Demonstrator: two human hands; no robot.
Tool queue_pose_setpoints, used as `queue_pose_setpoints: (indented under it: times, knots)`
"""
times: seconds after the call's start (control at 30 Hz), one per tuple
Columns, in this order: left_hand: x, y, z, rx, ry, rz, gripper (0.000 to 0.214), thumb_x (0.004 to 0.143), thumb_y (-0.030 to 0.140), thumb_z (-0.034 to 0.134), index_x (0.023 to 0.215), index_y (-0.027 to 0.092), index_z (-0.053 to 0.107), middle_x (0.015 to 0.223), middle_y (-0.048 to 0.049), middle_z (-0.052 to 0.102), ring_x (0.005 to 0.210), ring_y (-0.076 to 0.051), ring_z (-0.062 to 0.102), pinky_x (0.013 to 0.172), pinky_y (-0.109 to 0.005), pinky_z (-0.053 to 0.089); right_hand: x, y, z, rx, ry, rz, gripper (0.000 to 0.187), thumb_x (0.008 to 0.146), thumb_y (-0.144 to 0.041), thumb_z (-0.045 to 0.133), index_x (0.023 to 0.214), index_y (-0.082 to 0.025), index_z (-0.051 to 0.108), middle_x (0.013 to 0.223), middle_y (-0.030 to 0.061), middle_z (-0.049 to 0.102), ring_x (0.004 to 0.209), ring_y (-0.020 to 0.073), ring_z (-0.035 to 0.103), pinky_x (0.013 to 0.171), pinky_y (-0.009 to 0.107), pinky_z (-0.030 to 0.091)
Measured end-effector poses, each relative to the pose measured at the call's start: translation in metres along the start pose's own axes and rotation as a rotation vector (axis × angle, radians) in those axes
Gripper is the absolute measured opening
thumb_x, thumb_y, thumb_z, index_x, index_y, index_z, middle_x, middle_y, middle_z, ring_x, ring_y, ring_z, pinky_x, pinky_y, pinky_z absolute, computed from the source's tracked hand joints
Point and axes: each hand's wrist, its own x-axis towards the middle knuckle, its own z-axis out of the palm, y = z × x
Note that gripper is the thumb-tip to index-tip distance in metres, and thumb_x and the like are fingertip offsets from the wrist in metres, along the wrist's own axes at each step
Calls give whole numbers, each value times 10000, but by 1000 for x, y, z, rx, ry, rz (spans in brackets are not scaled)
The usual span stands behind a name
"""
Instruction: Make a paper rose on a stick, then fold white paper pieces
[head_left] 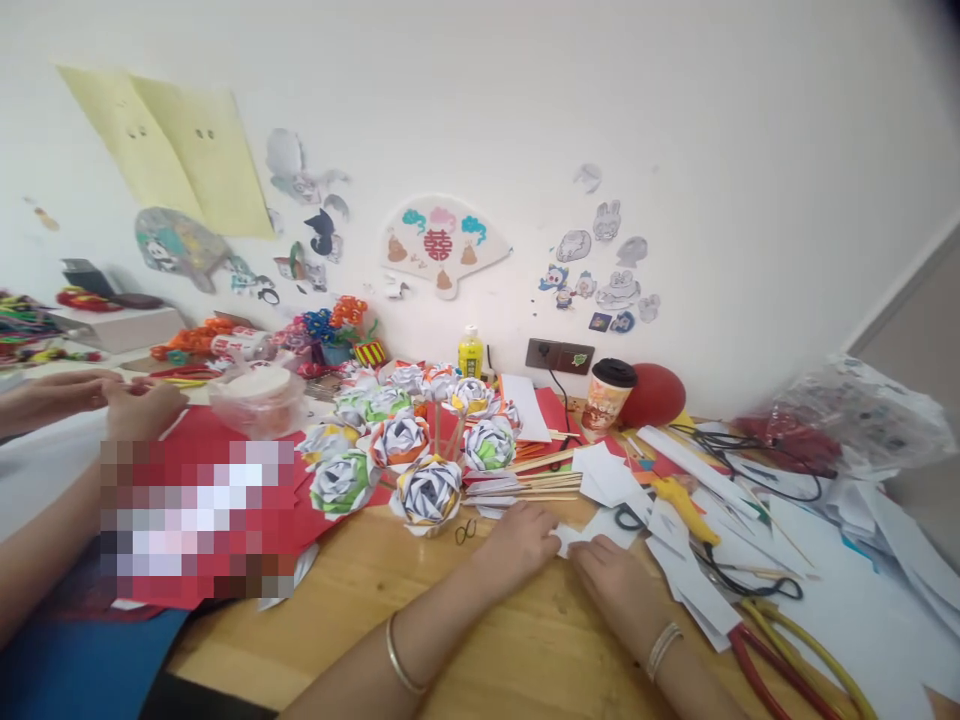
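Between my two hands lies a small piece of white paper [570, 541], low over the wooden table. My left hand [523, 545] grips its left side with curled fingers. My right hand [613, 577] has its fingers closed at the paper's right edge, and its thumb is mostly hidden. To the left of my left hand stands a bunch of folded paper flowers [427, 492] in white, green, orange and yellow. Thin wooden sticks [536, 487] lie just beyond my hands, and loose white paper pieces [604, 475] are beside them.
At right lie a yellow glue gun [686, 508], its cord, and scissors [784, 655] with red and yellow handles. Behind stand a coffee cup [606, 398], a red balloon [656, 395] and a yellow bottle [470, 353]. Another person's hands [139, 400] are at left, near a lidded tub [259, 398].
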Motion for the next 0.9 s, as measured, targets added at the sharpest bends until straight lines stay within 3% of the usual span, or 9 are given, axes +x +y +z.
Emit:
queue_pose_setpoints:
  times: [0.1,0.2,0.4,0.57,0.7,0.77,0.9]
  knots:
    - [-1,1,9,1,-45,6,166,880,197,505,726,157,553,770,-22,587,796,-166,523,700,-294,396,-6,11,6,-18,33,-35,231,805,8,477,883,-159,617,912,53,676,794,173,572,695,267,429]
    - [-1,0,15,14,-46,-87,111,868,214,512,811,144,577,809,-52,606,812,-188,541,716,-322,409,-5,27,15,-112,74,-72,264,806,24,445,901,-151,618,948,72,677,798,184,579,703,283,441]
    - [-5,-9,12,31,-14,-252,250,805,322,581,941,113,590,950,-113,628,1034,-283,512,881,-419,389,2,37,24,-191,78,-82,248,813,26,437,822,-153,609,859,85,667,760,201,566,688,297,418]
    - [-3,-1,6,22,23,-255,204,825,205,539,1008,122,575,1042,-119,612,1157,-285,440,982,-436,313,2,24,12,-134,70,-31,242,805,15,433,806,-164,595,684,48,602,669,192,525,603,289,354]
    - [1,12,1,-8,12,-211,173,821,191,549,982,132,568,979,-95,621,977,-242,530,861,-383,399,-4,14,4,-54,107,45,263,843,-23,409,696,-179,561,635,29,576,644,185,512,583,289,323]
    - [2,16,3,-11,-42,-158,81,823,214,563,851,143,590,856,-66,631,837,-217,558,759,-351,421,-10,6,1,6,104,58,265,865,-57,405,686,-181,557,641,28,578,643,183,516,580,288,328]
    - [1,21,11,2,-130,-59,211,833,136,539,626,143,578,618,-34,593,648,-179,556,619,-303,388,-23,-12,-3,159,72,62,269,898,-102,382,744,-188,585,666,30,601,647,170,536,585,274,368]
